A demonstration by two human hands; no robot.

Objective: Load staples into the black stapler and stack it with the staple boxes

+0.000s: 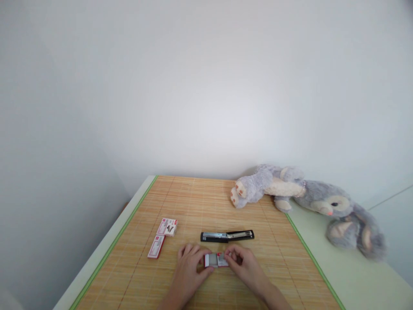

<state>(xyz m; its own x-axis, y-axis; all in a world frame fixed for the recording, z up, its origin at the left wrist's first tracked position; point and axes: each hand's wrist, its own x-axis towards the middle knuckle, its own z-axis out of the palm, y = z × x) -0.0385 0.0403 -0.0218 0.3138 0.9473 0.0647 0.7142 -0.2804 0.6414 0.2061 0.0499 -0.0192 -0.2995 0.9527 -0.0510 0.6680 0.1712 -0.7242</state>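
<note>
A small red-and-white staple box (211, 260) lies slid open on the bamboo mat, with grey rows of staples showing in its middle. Around its left end, the thumb and fingers of my left hand (191, 266) are closed. My right hand (244, 263) pinches at the box's right end, and its fingertips cover part of that end. Just beyond both hands lies a black stapler (227, 236), opened out flat with its metal staple channel facing up.
Two more staple boxes, one pink-and-white with a stapler picture (167, 227) and one narrower (156, 246), touch each other at the left. A grey plush rabbit (284, 188) lies across the far right edge of the bamboo mat (193, 198). A white wall stands behind the table.
</note>
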